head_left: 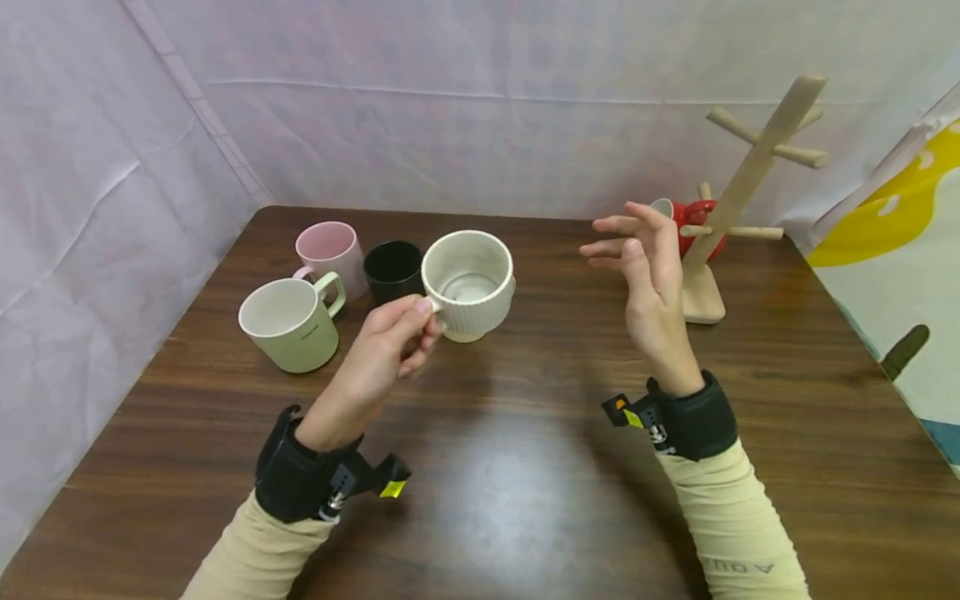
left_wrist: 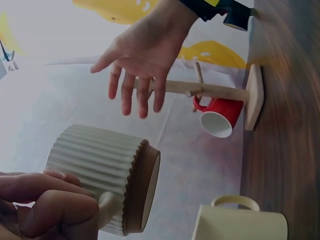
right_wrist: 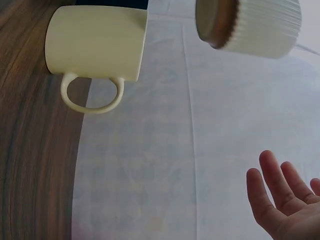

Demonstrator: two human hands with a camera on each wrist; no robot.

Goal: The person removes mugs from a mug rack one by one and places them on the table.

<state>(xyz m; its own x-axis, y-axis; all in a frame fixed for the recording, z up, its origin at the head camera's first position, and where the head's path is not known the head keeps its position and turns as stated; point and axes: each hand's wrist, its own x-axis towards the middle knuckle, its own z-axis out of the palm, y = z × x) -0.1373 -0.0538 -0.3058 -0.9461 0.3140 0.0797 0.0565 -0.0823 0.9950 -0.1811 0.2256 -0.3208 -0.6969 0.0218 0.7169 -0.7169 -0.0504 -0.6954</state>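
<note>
My left hand (head_left: 386, 346) pinches the handle of a white ribbed mug (head_left: 480, 308) between thumb and fingers, holding it raised above the table. The left wrist view shows the mug's ribbed side and its brownish foot (left_wrist: 138, 200). My right hand (head_left: 654, 279) is raised with fingers spread and nothing in them, to the right of the white mug and close to a wooden mug rack (head_left: 738, 200). A red mug (left_wrist: 231, 112) is at the rack's lower pegs, partly hidden behind my right hand and the post in the head view.
To the left stand a light green mug (head_left: 300, 346), a pink mug (head_left: 341, 258) and a black cup (head_left: 390, 283), close together on the brown wooden table (head_left: 525, 483). White cloth (head_left: 450, 150) hangs behind the table and along its left side.
</note>
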